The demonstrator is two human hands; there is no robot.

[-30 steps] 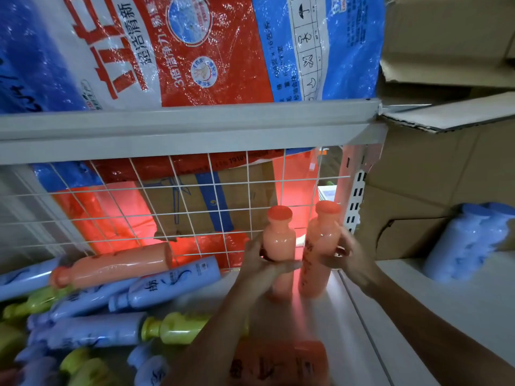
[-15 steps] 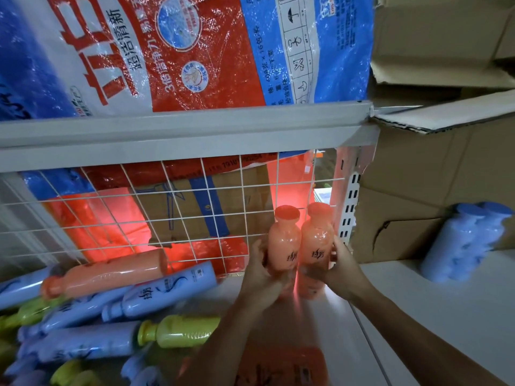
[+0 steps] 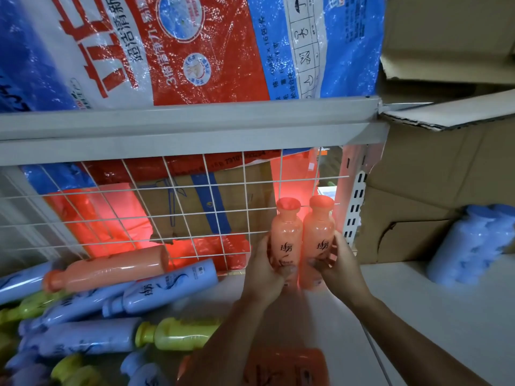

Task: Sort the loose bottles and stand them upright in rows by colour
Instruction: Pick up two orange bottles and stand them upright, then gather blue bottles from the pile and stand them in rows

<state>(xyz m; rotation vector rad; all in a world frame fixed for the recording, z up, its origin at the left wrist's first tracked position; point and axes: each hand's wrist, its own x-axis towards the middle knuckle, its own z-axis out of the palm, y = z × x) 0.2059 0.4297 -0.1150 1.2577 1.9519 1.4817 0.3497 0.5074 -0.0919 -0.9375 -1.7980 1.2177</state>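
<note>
I hold two orange bottles, one in each of my hands. My left hand [image 3: 263,270] wraps its fingers around the left orange bottle [image 3: 287,235]. My right hand [image 3: 338,267] wraps around the right orange bottle [image 3: 319,232]. Both bottles stand straight up, side by side and touching, at the back of the white shelf [image 3: 446,316], right in front of the wire grid [image 3: 167,207]. Their caps point up.

To my left lies a pile of loose bottles on their sides. One more orange bottle [image 3: 106,270] lies on top at the back. Just in front of it lies a blue bottle [image 3: 167,288], with more blue ones around it. A yellow bottle [image 3: 178,334] lies near my left arm. Another orange thing [image 3: 287,367] sits low between my arms, but it is too blurry to tell.

Far to the right, a pack of blue bottles [image 3: 471,246] stands against a cardboard box [image 3: 434,207]. A big red and blue bag [image 3: 181,48] sits on the shelf above.
</note>
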